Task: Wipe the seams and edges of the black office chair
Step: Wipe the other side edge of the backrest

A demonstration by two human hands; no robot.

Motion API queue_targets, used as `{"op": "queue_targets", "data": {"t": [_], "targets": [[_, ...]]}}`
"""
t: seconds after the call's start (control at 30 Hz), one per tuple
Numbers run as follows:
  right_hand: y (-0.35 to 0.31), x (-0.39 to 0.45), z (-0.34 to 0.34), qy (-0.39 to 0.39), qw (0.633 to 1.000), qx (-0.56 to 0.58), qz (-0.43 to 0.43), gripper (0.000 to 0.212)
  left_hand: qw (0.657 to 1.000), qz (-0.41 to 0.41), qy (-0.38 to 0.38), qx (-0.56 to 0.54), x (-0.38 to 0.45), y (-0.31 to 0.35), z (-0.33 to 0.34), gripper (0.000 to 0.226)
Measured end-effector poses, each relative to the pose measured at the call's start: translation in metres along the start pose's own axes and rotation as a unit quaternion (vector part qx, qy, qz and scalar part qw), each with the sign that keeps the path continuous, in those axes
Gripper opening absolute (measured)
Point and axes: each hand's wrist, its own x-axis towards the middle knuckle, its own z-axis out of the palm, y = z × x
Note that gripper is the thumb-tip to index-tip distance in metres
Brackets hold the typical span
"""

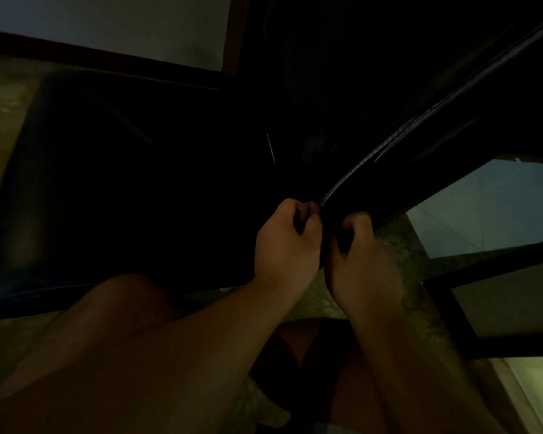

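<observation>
Your left hand [284, 242] is curled tight at the lower end of the black office chair [113, 189] edge trim, fingers pinching sth small & pinkish (can't tell what). Your right hand [362, 261] grips the chair's edge just beside it, fingers wrapped under. Chair fills most of the view ahead: glossy black, very dark, w/ a pale-lit seam [420, 126] running up-right from your hands.

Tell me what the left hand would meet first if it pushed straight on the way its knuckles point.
Probably the black chair's dark padding just above the left hand, beside the glossy curved edge that the right hand grips. The scene is very dark, so depth there is uncertain; the hand may already be touching the chair.
</observation>
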Motion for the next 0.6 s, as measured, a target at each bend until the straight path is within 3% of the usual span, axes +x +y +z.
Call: {"op": "queue_targets", "data": {"t": [0.13, 0.27, 0.43, 0.6], "targets": [[0.000, -0.002, 0.000, -0.011, 1.000, -0.003, 0.000, 0.025, 1.000, 0.004, -0.003, 0.015, -0.002, 0.002, -0.005, 0.027], [-0.003, -0.003, -0.002, -0.007, 1.000, -0.006, 0.003, 0.020, 0.999, -0.030, 0.020, -0.036, -0.001, -0.002, 0.000, 0.030], [-0.006, -0.003, -0.008, -0.005, 1.000, -0.010, -0.013, 0.017, 0.998, -0.006, -0.055, 0.001, -0.008, 0.002, -0.004, 0.029], [-0.003, -0.005, -0.006, -0.025, 0.999, -0.036, 0.001, 0.027, 0.998, -0.041, 0.036, -0.035, 0.007, 0.004, -0.004, 0.025]]}}
